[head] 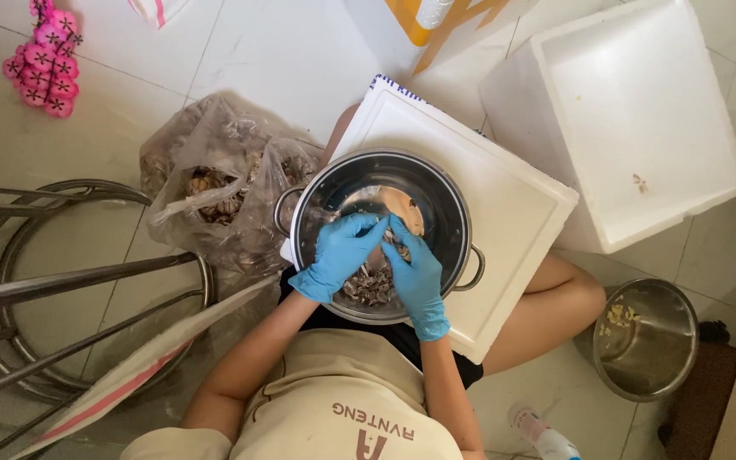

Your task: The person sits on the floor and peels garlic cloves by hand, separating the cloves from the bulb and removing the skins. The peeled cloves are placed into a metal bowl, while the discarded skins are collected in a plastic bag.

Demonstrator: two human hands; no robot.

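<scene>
Two gloved hands, left hand (340,253) and right hand (416,273); two steel pots, one beneath them (317,204), one far right (646,337); two foam pieces, lid (504,204) under, box (632,111) beyond.

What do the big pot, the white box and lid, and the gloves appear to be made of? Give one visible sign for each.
Pot: probably stainless steel, with a shiny, mirror-like wall.
White box and lid: likely foam polystyrene, being matte, thick-walled and soft-edged.
Gloves on the left hand and right hand: thin blue rubbery material, perhaps nitrile, clinging and wrinkled.
</scene>
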